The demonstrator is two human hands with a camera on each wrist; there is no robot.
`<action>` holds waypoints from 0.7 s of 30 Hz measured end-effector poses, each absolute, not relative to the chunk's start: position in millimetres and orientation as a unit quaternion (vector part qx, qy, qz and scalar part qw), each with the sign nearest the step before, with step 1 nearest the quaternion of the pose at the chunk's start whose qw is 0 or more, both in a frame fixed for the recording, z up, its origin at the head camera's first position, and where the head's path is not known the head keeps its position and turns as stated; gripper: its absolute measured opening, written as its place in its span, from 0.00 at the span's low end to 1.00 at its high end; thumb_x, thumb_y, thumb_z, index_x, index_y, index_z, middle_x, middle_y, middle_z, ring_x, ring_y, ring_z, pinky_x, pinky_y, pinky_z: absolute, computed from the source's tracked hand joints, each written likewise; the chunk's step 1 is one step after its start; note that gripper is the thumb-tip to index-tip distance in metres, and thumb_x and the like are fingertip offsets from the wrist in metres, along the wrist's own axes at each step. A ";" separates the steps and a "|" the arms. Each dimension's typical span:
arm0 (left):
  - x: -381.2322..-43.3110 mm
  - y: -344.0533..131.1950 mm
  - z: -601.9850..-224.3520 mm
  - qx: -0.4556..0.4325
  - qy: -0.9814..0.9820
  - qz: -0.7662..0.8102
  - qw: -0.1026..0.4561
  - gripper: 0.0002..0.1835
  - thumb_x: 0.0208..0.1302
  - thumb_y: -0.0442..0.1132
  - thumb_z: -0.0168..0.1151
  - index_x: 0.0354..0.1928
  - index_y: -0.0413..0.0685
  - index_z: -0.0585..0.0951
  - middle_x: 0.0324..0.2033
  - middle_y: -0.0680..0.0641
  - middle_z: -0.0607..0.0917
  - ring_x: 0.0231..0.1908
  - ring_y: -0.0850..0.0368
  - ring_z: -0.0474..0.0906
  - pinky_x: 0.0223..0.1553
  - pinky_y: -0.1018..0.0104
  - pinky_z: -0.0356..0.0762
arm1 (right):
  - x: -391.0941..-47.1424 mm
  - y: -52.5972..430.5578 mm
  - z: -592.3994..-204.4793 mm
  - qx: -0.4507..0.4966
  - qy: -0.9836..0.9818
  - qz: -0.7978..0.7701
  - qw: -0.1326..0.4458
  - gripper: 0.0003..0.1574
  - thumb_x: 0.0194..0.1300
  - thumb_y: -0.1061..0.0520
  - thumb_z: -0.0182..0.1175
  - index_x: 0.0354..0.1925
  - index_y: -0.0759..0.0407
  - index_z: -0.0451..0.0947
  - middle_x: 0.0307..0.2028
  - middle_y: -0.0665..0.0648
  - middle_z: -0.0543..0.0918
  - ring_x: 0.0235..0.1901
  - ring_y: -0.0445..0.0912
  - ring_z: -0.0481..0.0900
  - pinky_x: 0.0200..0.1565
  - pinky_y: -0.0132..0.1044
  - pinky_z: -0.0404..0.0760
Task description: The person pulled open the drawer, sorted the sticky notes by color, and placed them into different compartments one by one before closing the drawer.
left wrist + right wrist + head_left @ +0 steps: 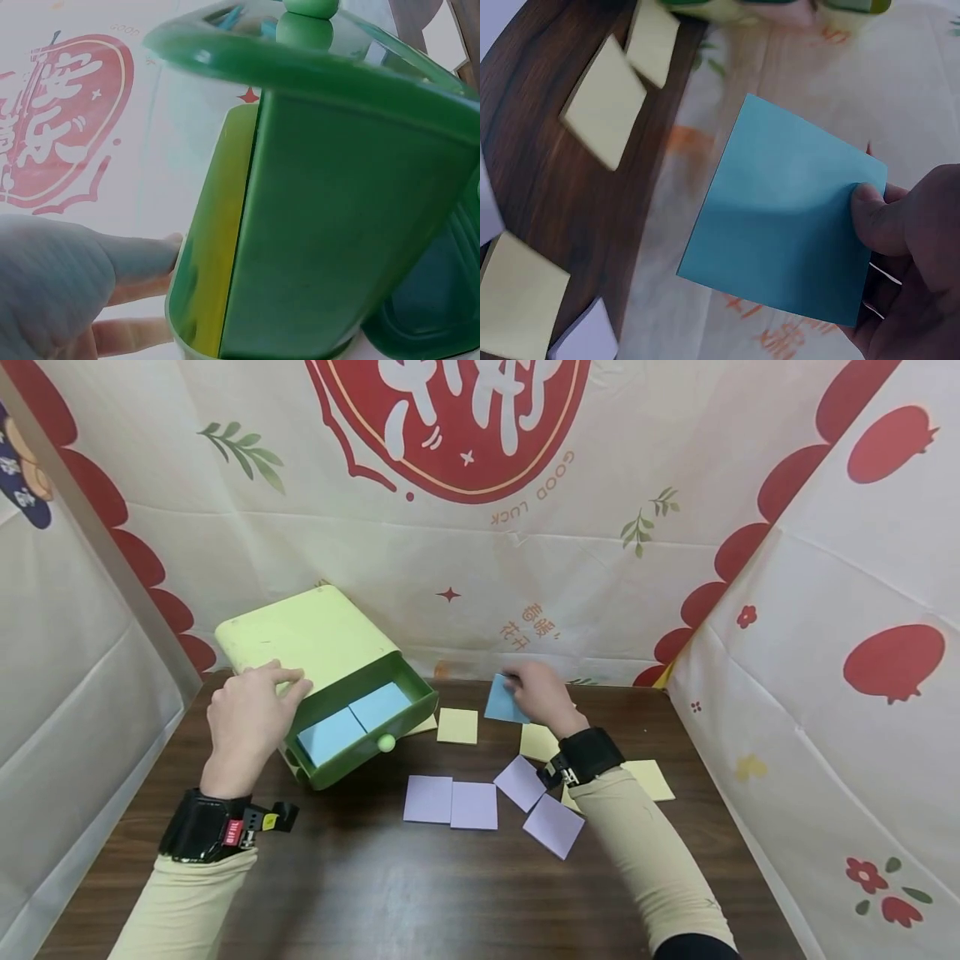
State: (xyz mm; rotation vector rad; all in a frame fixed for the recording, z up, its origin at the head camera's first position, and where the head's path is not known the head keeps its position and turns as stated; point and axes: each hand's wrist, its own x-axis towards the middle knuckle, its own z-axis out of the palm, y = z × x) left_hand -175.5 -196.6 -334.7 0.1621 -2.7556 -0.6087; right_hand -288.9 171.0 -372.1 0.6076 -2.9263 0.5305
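Between thumb and fingers, my right hand pinches a blue sticky-note pad by one edge, above the back of the table. My left hand rests on the light-green top of a small drawer box, its fingertips on the near edge. The box's dark-green drawer is pulled out, its round knob facing me. Two blue pads lie side by side inside it. In the left wrist view, the fingers touch the box's side.
Several purple pads lie at mid-table, right of the drawer. Several yellow pads are spread behind and to the right of them, some partly hidden by my right arm. Printed cloth walls enclose the table at the back and sides.
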 end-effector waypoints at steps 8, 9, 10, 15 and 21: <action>-174.2 -192.5 -334.1 0.055 -0.965 -0.197 0.163 0.19 0.66 0.49 0.61 0.55 0.49 0.83 0.61 0.33 0.77 0.21 0.40 0.73 0.13 0.61 0.55 | -287.5 148.0 -348.3 0.206 -0.954 0.206 0.068 0.16 0.71 0.59 0.56 0.54 0.56 0.81 0.49 0.58 0.86 0.48 0.52 0.83 0.52 0.46 0.78; -174.1 -192.2 -334.3 0.053 -0.965 -0.196 0.164 0.19 0.66 0.48 0.61 0.55 0.49 0.83 0.60 0.33 0.77 0.29 0.36 0.79 0.13 0.61 0.56 | -287.7 145.5 -344.6 0.207 -0.953 0.210 0.073 0.16 0.71 0.60 0.56 0.54 0.56 0.81 0.49 0.58 0.86 0.48 0.52 0.83 0.52 0.46 0.78; -173.9 -192.2 -334.8 0.051 -0.965 -0.196 0.166 0.19 0.66 0.48 0.62 0.55 0.49 0.84 0.60 0.33 0.77 0.38 0.31 0.80 0.14 0.61 0.56 | -288.1 142.3 -340.7 0.210 -0.951 0.214 0.079 0.16 0.71 0.60 0.56 0.54 0.56 0.81 0.49 0.58 0.86 0.48 0.52 0.83 0.52 0.46 0.78; -174.5 -191.4 -337.1 0.028 -0.966 -0.188 0.175 0.16 0.66 0.44 0.62 0.53 0.49 0.85 0.58 0.35 0.79 0.60 0.25 0.69 0.15 0.60 0.60 | -290.1 125.6 -324.1 0.234 -0.944 0.210 0.100 0.16 0.70 0.60 0.57 0.54 0.58 0.81 0.50 0.59 0.86 0.51 0.53 0.83 0.55 0.46 0.77; -176.4 -190.1 -336.9 0.012 -0.968 -0.174 0.180 0.17 0.64 0.46 0.65 0.52 0.50 0.85 0.56 0.35 0.81 0.60 0.24 0.69 0.14 0.60 0.60 | -288.5 103.3 -311.6 0.262 -0.937 0.206 0.109 0.15 0.70 0.60 0.57 0.53 0.56 0.82 0.50 0.56 0.86 0.49 0.49 0.83 0.54 0.44 0.78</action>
